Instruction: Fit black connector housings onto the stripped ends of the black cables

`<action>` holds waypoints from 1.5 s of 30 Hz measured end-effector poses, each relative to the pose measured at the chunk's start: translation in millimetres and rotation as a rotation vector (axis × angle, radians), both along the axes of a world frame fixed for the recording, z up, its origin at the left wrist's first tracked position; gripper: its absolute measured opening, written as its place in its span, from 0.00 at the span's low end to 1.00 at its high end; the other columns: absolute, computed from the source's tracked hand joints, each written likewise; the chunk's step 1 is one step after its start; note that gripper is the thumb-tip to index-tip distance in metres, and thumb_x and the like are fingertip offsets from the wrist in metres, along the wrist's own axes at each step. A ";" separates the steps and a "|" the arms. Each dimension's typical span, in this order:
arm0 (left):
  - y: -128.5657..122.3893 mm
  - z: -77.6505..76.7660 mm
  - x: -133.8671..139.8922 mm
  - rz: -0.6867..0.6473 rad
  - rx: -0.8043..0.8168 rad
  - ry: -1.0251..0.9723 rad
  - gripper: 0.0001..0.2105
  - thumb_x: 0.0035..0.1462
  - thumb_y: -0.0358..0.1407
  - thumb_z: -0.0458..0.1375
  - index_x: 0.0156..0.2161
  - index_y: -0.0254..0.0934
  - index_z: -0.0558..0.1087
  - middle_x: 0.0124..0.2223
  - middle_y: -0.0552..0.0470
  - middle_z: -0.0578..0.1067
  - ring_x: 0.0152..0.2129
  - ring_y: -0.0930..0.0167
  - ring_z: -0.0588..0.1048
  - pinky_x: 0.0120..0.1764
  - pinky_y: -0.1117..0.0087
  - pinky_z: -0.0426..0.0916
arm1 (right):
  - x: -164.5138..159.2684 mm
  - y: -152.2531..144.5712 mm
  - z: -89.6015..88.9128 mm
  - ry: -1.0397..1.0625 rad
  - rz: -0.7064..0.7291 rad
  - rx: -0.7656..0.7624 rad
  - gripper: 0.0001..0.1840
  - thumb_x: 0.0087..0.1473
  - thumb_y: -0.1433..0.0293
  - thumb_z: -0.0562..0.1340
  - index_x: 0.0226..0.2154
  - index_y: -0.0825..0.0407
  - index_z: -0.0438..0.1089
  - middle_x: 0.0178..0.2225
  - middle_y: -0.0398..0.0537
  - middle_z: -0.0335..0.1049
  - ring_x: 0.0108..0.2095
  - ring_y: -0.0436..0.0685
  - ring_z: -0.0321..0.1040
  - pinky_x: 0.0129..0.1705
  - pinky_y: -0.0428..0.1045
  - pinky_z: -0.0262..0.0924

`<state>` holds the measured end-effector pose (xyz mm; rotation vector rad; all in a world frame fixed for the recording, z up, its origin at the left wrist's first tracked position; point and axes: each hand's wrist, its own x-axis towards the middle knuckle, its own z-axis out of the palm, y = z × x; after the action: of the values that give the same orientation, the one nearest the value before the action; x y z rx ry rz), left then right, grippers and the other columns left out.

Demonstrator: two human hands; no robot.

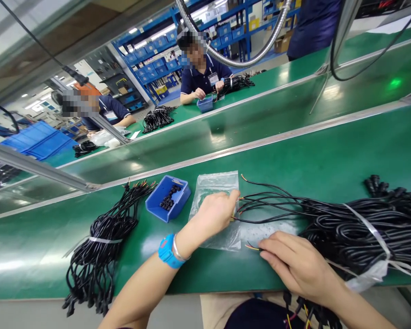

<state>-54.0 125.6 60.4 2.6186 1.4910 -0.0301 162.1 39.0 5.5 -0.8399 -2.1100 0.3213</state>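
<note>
My left hand (217,212) is closed above a clear zip bag (222,183), with a blue band and a bangle on its wrist. Stripped ends of several black cables (277,198) reach its finger side; what lies inside the fingers is hidden. Between thumb and fingertips, my right hand (296,262) pinches a cable whose thin coloured wire ends (252,247) point left. These loose cables come from a large tied bundle of black cables (349,228) at the right, with black connectors (380,187) at its far end. Left of the bag sits a blue bin (152,208) holding small black parts (169,198).
Another tied cable bundle (106,233) lies at the left on the green bench (192,278). A metal rail (277,140) runs behind. Across it, two co-workers sit at a far bench with cable bundles (157,119). A flexible metal hose (246,64) hangs overhead. More connectors (320,315) hang at my lap.
</note>
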 end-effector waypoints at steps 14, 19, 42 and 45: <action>-123.3 -54.3 23.7 0.640 -0.570 -1.981 0.08 0.48 0.33 0.71 0.35 0.38 0.78 0.37 0.53 0.79 0.28 0.76 0.79 0.34 0.78 0.74 | -9.5 -9.0 21.7 0.008 0.031 0.066 0.07 0.61 0.76 0.56 0.41 0.55 0.68 0.29 0.47 0.72 0.29 0.52 0.69 0.34 0.48 0.64; -120.1 -58.8 34.6 0.550 -0.598 -2.096 0.07 0.48 0.31 0.71 0.34 0.39 0.79 0.35 0.53 0.80 0.26 0.76 0.79 0.33 0.77 0.75 | -13.4 -3.9 25.0 0.102 0.094 -0.033 0.06 0.60 0.76 0.58 0.38 0.54 0.70 0.25 0.43 0.69 0.24 0.49 0.63 0.27 0.45 0.58; -121.5 -68.5 30.6 0.468 -0.595 -1.968 0.06 0.52 0.30 0.68 0.37 0.41 0.82 0.37 0.53 0.79 0.25 0.78 0.78 0.33 0.79 0.74 | -12.8 1.1 17.4 0.153 0.068 -0.139 0.09 0.58 0.78 0.57 0.31 0.53 0.72 0.22 0.41 0.67 0.21 0.47 0.61 0.24 0.44 0.54; -120.9 -69.0 30.5 0.444 -0.572 -1.952 0.07 0.53 0.30 0.68 0.37 0.42 0.82 0.37 0.54 0.78 0.26 0.78 0.79 0.33 0.79 0.74 | -12.5 1.4 18.6 0.145 0.057 -0.163 0.09 0.58 0.77 0.57 0.32 0.53 0.72 0.22 0.41 0.67 0.21 0.47 0.61 0.25 0.44 0.55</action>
<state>-23.5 4.7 -8.5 0.7761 0.8098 1.3491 149.6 40.4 24.1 -0.8246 -1.9943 0.5737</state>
